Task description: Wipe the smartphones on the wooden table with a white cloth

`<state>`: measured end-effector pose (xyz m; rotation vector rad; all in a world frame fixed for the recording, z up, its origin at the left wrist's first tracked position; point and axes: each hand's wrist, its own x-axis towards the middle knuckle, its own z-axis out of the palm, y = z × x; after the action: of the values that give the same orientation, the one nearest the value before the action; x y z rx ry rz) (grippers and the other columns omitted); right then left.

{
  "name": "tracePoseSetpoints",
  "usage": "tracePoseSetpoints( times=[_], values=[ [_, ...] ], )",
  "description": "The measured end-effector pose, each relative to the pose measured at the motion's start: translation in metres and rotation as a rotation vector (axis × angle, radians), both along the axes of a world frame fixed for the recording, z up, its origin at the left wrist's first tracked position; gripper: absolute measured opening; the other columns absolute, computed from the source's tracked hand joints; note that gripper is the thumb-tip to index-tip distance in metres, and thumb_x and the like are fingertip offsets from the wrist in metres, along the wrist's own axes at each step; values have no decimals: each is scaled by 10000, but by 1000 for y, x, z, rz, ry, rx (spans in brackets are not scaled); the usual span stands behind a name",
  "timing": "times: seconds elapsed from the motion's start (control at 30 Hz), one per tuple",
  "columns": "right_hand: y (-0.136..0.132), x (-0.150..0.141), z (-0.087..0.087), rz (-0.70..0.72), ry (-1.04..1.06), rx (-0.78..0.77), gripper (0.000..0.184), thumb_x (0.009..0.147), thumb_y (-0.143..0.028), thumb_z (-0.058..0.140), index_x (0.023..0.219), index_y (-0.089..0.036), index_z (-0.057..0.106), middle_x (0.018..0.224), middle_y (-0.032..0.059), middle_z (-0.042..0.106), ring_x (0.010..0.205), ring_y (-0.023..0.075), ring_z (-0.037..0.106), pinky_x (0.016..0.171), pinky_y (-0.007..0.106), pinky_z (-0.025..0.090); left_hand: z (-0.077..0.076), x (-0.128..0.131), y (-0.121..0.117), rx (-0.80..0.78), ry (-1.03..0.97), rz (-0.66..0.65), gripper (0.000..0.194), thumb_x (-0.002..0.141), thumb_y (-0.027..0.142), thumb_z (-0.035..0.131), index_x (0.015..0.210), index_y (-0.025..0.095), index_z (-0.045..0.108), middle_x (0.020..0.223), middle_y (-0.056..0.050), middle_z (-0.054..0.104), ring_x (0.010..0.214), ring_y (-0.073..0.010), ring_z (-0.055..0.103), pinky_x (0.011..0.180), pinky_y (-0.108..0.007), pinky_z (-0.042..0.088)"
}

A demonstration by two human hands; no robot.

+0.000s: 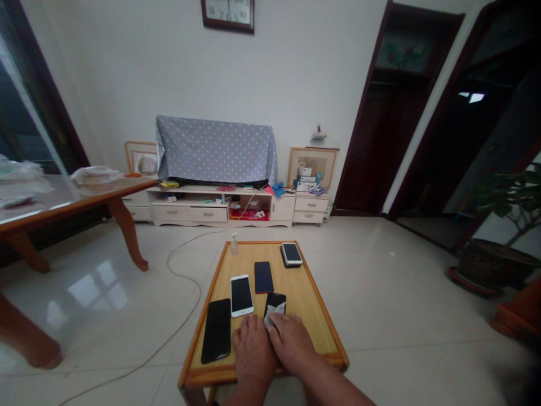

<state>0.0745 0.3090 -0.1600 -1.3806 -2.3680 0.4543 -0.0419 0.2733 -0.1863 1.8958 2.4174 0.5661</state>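
Across a low wooden tray table (315, 318) with a raised rim, four phones lie with their long axes running roughly away from the person. Far left on the tray, a large black phone (216, 331) leans its top slightly right, its lower end close to the near rim. Just right of it sits a white-framed phone (242, 295), tilted the opposite way, with a dark navy phone (264, 277) beyond it. The left hand (253, 347) rests palm down just beside the large black phone, its fingers (249, 327) lying together and extended, touching or almost touching a white cloth (270, 317). That cloth sits on the near end of a black phone (274, 303), which points away from the person. The right hand (289, 341) lies over the cloth's near edge; its fingers are bent onto it, though whether they grip it cannot be told. A strip of bare wood runs between this hand and the right rim. At the far edge, a white phone (291, 254) lies on a black phone-sized slab (284, 264), and a small pump bottle (234, 245) stands at the far left corner.
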Motion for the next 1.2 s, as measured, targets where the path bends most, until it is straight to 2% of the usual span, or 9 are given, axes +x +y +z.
tracePoseSetpoints(
  times=[0.1, 0.23, 0.37, 0.5, 0.63, 0.77, 0.9, 1.07, 1.2],
  values=[
    [3, 5, -1, 18, -12, 20, 467, 1014, -283, 358, 1414, -196, 582, 1452, 95, 590, 1354, 236, 516, 1159, 371, 321, 0, 0, -1, 4, -9, 1, 352, 912, 235, 441, 1200, 175, 636, 1389, -129, 587, 1403, -309, 385, 1104, -454, 262],
    [13, 12, -10, 175, -97, -33, 511, 981, -228, 377, 1466, -198, 536, 1554, 84, 476, 1453, 232, 401, 1238, 424, 161, 2, 1, -2, 6, -17, -9, 357, 885, 228, 463, 1196, 172, 631, 1353, -129, 604, 1382, -306, 405, 1092, -450, 265],
    [33, 9, -10, 172, -146, -16, 496, 1005, -270, 374, 1478, -213, 512, 1555, 93, 472, 1455, 241, 399, 1246, 489, 53, 3, 2, -2, 8, -5, -11, 378, 848, 319, 543, 1180, 160, 630, 1328, -138, 612, 1367, -321, 415, 1093, -457, 260],
    [50, -5, -6, 65, -184, -19, 491, 1010, -255, 374, 1480, -195, 502, 1565, 117, 453, 1462, 250, 386, 1234, 510, 64, 3, 2, -2, 21, -11, -10, 496, 825, 487, 592, 1192, 155, 623, 1349, -159, 597, 1376, -349, 401, 1094, -468, 255],
    [57, -19, -7, 127, -187, -15, 478, 1020, -277, 362, 1461, -192, 527, 1580, 108, 434, 1461, 229, 387, 1232, 453, 124, 4, 2, -2, 6, -24, -23, 381, 826, 391, 590, 1142, 183, 638, 1292, -126, 625, 1336, -321, 441, 1068, -448, 271],
    [65, -17, -8, 80, -197, -25, 491, 1015, -278, 384, 1484, -191, 501, 1590, 110, 414, 1476, 241, 361, 1236, 476, 115, 4, 3, -2, 18, -9, -4, 471, 817, 491, 606, 1154, 162, 625, 1283, -138, 623, 1330, -340, 431, 1066, -479, 269],
    [52, -6, -16, -51, -189, -29, 501, 1038, -325, 360, 1484, -148, 504, 1583, 139, 415, 1486, 272, 343, 1242, 487, 102, 3, 2, -1, 4, -11, 4, 425, 858, 455, 572, 1164, 166, 630, 1312, -141, 612, 1360, -341, 402, 1072, -475, 264],
    [14, 4, -19, 129, -94, -46, 509, 1078, -401, 256, 1433, -226, 575, 1534, 97, 497, 1453, 258, 406, 1246, 500, 98, 1, 0, 1, 2, -26, 5, 362, 938, 186, 364, 1155, 194, 654, 1312, -111, 627, 1358, -290, 423, 1057, -446, 270],
    [24, 7, -4, 127, -103, -85, 519, 1080, -432, 241, 1429, -243, 576, 1538, 93, 493, 1455, 261, 401, 1239, 547, 74, 3, 2, -2, 19, -10, -3, 320, 900, 306, 484, 1142, 179, 651, 1282, -118, 630, 1313, -314, 447, 1047, -456, 287]
  ],
)
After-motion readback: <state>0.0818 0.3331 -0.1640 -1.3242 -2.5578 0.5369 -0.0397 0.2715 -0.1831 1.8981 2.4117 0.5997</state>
